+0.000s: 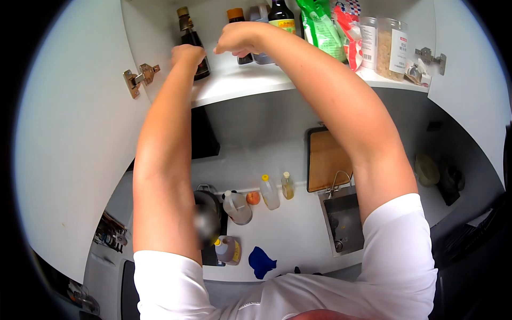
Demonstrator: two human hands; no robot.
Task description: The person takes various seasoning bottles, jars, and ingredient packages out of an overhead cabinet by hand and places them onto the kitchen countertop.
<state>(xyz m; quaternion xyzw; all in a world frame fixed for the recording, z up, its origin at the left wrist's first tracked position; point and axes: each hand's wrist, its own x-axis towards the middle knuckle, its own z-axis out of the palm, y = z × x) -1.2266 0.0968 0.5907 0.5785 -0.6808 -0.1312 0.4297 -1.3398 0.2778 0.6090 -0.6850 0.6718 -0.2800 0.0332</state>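
Both my arms reach up into an open white wall cabinet. My left hand is closed at a tall dark sauce bottle, which leans slightly on the left of the shelf. The wrist hides part of that grip. To its right, my right hand hangs palm down with bent fingers apart, and nothing shows between them. Just behind it stands a dark bottle with an orange cap, partly covered by the hand. A pale plastic jug and a dark bottle with a yellow label are close by.
Green and red-white bags and clear jars fill the shelf's right. Cabinet doors stand open on both sides. Below are a counter with several bottles, a peach, a blue cloth, and a sink.
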